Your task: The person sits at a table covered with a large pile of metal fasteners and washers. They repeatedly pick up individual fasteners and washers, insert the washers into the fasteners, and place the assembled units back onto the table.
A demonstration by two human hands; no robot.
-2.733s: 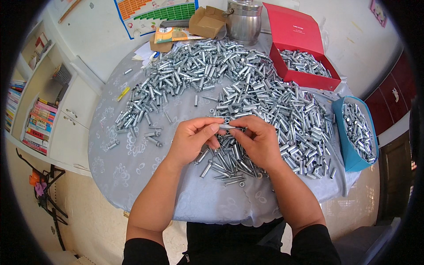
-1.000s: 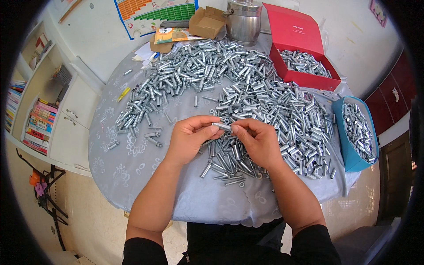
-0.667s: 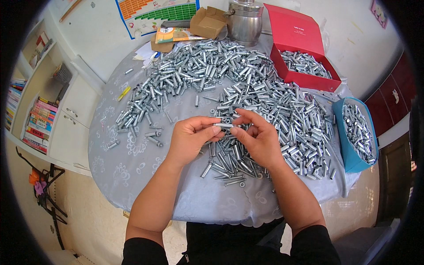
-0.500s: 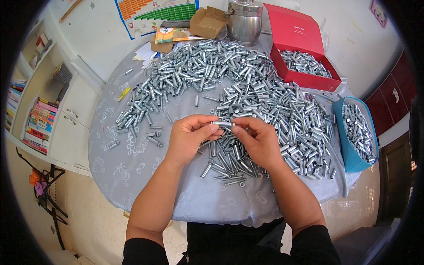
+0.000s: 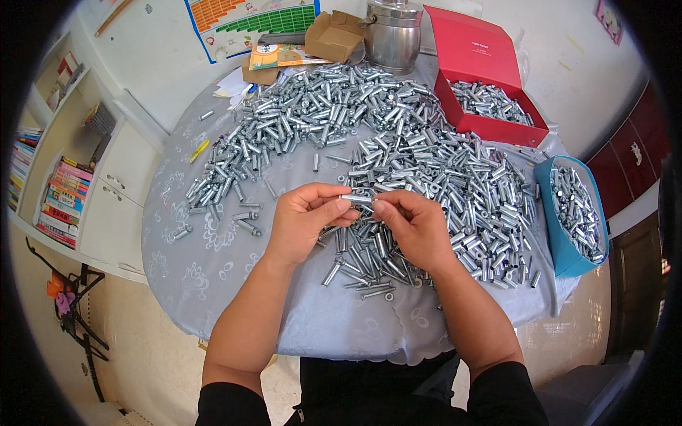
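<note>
Between both hands, over the middle of the table, a silvery sleeve anchor bolt (image 5: 357,200) lies roughly level. My left hand (image 5: 302,220) pinches one end with thumb and fingers. The fingertips of my right hand (image 5: 419,227) close on the other end and hide it. Around and beyond the hands spreads a large heap of similar metal anchors and loose sleeves (image 5: 455,192). Several separate anchors (image 5: 247,221) lie left of my left hand. Right under the hands, part of the heap is covered from sight.
A grey patterned cloth (image 5: 213,277) covers the round table. At the back right stands an open red box (image 5: 490,131) of metal parts; a blue bin (image 5: 568,263) of them sits at the right edge. Behind the heap are a steel pot (image 5: 393,39), a cardboard box (image 5: 334,37) and a yellow pen-like item (image 5: 199,150).
My right fingertips have shifted slightly at the end of the anchor bolt. Both arms and the heap stay as they were.
</note>
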